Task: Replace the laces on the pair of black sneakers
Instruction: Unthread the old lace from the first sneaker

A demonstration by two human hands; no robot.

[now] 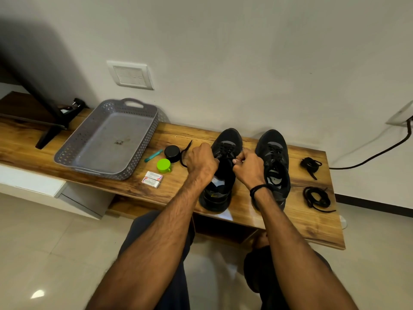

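Note:
Two black sneakers stand side by side on the wooden bench (290, 220), toes toward the wall. My left hand (201, 161) grips a black lace at the left side of the left sneaker (225, 175); the lace's loose end (185, 153) loops out past my knuckles. My right hand (249, 167) pinches the lace at that shoe's right side, over the eyelets. The right sneaker (273, 153) stays laced and untouched. Two bundled black laces lie right of the shoes, one farther (310, 164), one nearer (316, 199).
A grey perforated basket (89, 139) sits at the left of the bench. Between it and the shoes lie a black round tin (172, 153), a green cap (163, 166), a teal pen-like tool (153, 155) and two small boxes (152, 179). A TV stand leg (49, 135) is far left.

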